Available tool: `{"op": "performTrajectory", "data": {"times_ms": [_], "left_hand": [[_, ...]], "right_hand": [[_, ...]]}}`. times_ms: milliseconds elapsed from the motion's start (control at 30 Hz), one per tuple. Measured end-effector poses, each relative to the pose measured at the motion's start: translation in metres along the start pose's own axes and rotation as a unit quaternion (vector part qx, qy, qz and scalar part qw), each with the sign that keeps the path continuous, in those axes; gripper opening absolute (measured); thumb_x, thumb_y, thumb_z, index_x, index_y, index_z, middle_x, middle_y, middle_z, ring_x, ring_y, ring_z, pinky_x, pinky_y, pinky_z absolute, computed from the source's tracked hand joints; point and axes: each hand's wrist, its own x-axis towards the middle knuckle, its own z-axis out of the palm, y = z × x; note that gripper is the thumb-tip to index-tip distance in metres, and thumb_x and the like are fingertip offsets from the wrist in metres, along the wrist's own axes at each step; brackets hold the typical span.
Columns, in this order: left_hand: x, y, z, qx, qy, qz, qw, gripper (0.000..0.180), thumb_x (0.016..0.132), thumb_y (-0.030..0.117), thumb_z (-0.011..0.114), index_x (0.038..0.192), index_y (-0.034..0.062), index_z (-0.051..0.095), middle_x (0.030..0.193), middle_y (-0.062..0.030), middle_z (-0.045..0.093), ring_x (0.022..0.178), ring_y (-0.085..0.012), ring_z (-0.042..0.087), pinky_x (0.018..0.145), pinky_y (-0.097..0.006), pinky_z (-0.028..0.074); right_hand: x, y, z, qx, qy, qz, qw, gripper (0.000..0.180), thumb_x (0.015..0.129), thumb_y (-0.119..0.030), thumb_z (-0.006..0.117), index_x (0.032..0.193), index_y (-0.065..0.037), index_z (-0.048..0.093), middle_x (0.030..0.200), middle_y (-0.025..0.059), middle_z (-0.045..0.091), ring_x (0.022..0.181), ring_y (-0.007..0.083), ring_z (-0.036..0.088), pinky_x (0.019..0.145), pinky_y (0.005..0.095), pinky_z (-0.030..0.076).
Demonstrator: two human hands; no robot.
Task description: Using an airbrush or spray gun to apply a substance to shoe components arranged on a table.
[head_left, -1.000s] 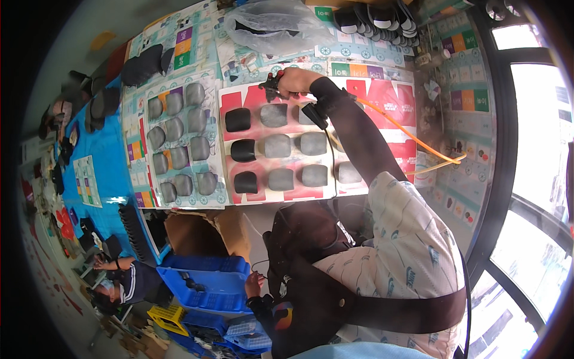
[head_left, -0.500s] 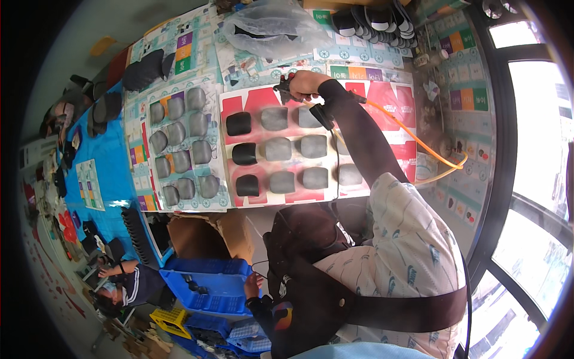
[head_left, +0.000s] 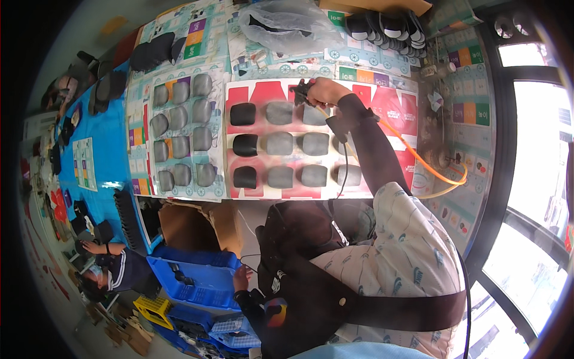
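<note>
My right hand (head_left: pixel 327 93), in a dark sleeve cover, is closed around a spray gun (head_left: pixel 302 91) with an orange hose (head_left: pixel 421 161). It hovers over the far part of a red and white sheet (head_left: pixel 263 90). Rows of rounded pads lie on that sheet: black pads (head_left: pixel 244 145) in the left column, pads with a grey coat (head_left: pixel 279 143) to their right. The grey pad (head_left: pixel 314 115) closest to the gun is partly hidden by my hand. Low beside the blue crate, my left hand (head_left: pixel 241 279) holds nothing visible, its fingers loosely apart.
More grey pads (head_left: pixel 179 118) lie on a patterned sheet at left. A clear plastic bag (head_left: pixel 290 27) and stacked dark pads (head_left: pixel 385 30) are at the back. Below the table stand a cardboard box (head_left: pixel 191 227) and a blue crate (head_left: pixel 197 278). A co-worker (head_left: pixel 116 269) sits far left.
The view has shifted slightly. My right hand and the spray gun have moved a little to the right over the sheet. My left hand stays low by the blue crate.
</note>
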Motion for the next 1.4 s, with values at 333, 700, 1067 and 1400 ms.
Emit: {"op": "performTrajectory", "data": {"times_ms": [333, 700, 1067, 1400], "left_hand": [[0.018, -0.014, -0.005, -0.018, 0.008, 0.042, 0.999, 0.032, 0.105, 0.030, 0.054, 0.123, 0.0049, 0.063, 0.097, -0.0076, 0.074, 0.078, -0.0157, 0.073, 0.062, -0.026, 0.051], [0.021, -0.048, -0.026, -0.023, 0.005, 0.093, 0.995, 0.030, 0.105, 0.026, 0.052, 0.122, 0.0040, 0.063, 0.097, -0.0083, 0.075, 0.078, -0.0158, 0.072, 0.063, -0.027, 0.051], [0.016, -0.098, -0.039, -0.070, 0.004, 0.083, 0.994, 0.030, 0.104, 0.023, 0.052, 0.120, 0.0016, 0.064, 0.095, -0.0088, 0.075, 0.076, -0.0157, 0.072, 0.061, -0.027, 0.052], [0.020, -0.118, -0.080, -0.064, -0.003, 0.133, 0.989, 0.033, 0.103, 0.025, 0.054, 0.125, 0.0021, 0.063, 0.100, -0.0091, 0.073, 0.083, -0.0144, 0.071, 0.064, -0.025, 0.049]], "right_hand": [[-0.044, 0.014, 0.040, -0.041, 0.054, -0.082, 0.994, 0.019, 0.072, -0.016, 0.068, 0.078, 0.002, 0.067, 0.073, 0.0198, 0.069, 0.068, 0.0304, 0.069, 0.064, 0.0396, 0.053], [-0.078, -0.006, 0.103, -0.188, 0.151, -0.224, 0.944, 0.030, 0.083, -0.021, 0.063, 0.107, -0.004, 0.071, 0.095, 0.0261, 0.069, 0.093, 0.0450, 0.065, 0.084, 0.0494, 0.052], [-0.096, 0.005, 0.127, -0.215, 0.195, -0.292, 0.911, 0.019, 0.078, -0.017, 0.057, 0.087, -0.007, 0.069, 0.089, 0.0228, 0.069, 0.090, 0.0429, 0.066, 0.083, 0.0532, 0.052], [-0.206, 0.022, 0.139, -0.149, 0.233, -0.154, 0.949, 0.030, 0.082, -0.016, 0.060, 0.111, -0.010, 0.068, 0.091, 0.0257, 0.069, 0.093, 0.0453, 0.066, 0.080, 0.0546, 0.051]]}}
